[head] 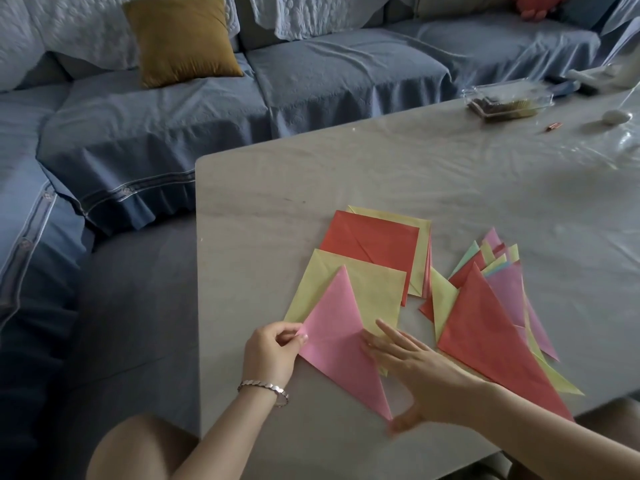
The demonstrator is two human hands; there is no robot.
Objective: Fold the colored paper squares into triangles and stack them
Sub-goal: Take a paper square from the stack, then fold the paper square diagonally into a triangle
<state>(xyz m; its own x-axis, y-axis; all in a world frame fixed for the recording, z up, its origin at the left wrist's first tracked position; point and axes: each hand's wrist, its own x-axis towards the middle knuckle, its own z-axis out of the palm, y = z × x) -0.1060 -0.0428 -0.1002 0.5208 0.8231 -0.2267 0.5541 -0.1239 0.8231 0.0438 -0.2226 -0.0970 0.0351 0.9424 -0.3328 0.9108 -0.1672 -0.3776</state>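
Observation:
A pink paper triangle [337, 336] lies on the table over a yellow square [367, 289]. My left hand [272, 351] pinches the triangle's left corner. Spread flat, my right hand [412, 365] presses on the triangle's right side, fingers straight. Behind them sits a stack of squares with a red sheet [372, 244] on top. To the right is a pile of folded triangles [491, 327] in red, pink, yellow and green, the red one uppermost.
The grey table [381, 174] has its left edge near a blue sofa [207, 109] with a mustard cushion [183, 39]. A clear plastic box [509, 98], a white pebble-like object [618, 116] and a small red item [554, 126] lie at the far right.

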